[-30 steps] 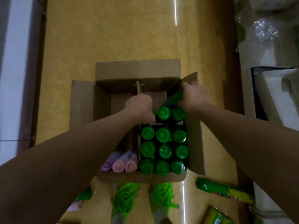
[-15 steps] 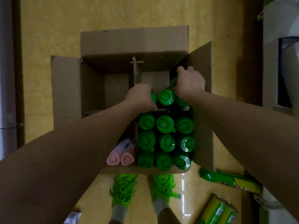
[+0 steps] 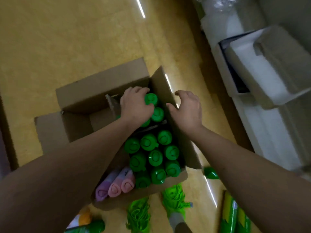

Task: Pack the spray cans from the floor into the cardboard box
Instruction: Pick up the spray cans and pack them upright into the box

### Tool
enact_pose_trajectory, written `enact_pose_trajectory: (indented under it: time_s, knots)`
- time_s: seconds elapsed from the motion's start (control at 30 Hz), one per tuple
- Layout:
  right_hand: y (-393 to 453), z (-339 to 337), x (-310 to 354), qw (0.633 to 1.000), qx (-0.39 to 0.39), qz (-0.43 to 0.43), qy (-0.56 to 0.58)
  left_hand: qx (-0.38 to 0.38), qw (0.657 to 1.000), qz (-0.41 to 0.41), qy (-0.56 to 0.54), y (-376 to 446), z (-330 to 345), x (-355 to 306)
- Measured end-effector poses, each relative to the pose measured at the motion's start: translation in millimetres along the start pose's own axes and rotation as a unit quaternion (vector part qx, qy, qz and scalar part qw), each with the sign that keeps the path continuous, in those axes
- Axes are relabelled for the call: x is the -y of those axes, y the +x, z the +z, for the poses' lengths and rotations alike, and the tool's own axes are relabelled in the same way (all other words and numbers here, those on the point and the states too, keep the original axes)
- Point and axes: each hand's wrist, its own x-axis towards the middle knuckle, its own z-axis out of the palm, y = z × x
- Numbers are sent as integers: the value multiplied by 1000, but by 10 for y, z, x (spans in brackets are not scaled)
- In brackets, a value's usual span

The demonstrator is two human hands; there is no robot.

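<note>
Open cardboard box [image 3: 50, 130] on yellow floor [image 3: 67, 39]. Pink-capped cans [image 3: 116, 187] at near-left corner, green-capped spray cans [image 3: 152, 153] upright along right side. Left hand [image 3: 134, 106] curled over far green can [image 3: 151, 99]. Right hand [image 3: 186, 110] spread, empty, above right flap [image 3: 161, 83]. Loose cans [image 3: 235, 214] on floor, lower right.
</note>
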Motion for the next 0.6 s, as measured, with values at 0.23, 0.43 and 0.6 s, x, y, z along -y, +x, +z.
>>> enact_pose_trajectory:
  time_s: [0.23, 0.43, 0.6]
  knots:
    - [-964, -294, -1248, 973, -81, 212, 44, 21, 964, 261, 54, -499, 884, -1145]
    - [-2006, -236, -2115, 926, -109, 356, 69, 137, 923, 349, 85, -1209, 1843, -1647]
    - [-2775, 136, -2725, 881, -135, 439, 109, 214, 898, 365, 118, -1699, 2667, -1713]
